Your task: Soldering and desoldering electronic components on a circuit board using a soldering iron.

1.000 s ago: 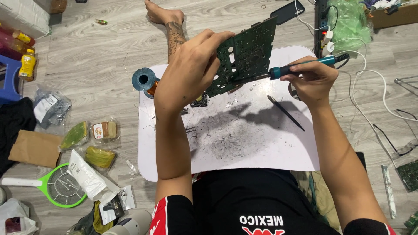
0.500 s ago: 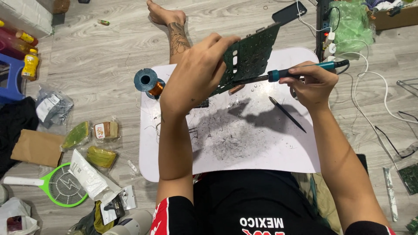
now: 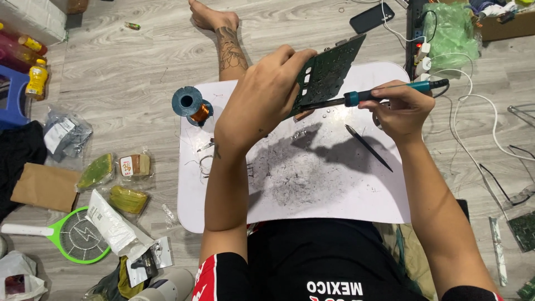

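Over the sooty white table (image 3: 334, 195), your left hand (image 3: 267, 95) pinches the stiff, light, fragile circuit board (image 3: 329, 69) by its edge while your right hand (image 3: 404, 108) wraps the soldering iron (image 3: 368, 96).

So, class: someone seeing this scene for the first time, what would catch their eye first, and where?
The left hand holds a green circuit board tilted above the white board, centre frame. The right hand points a blue-handled soldering iron at it. A green racket-shaped swatter lies on the floor, lower left.
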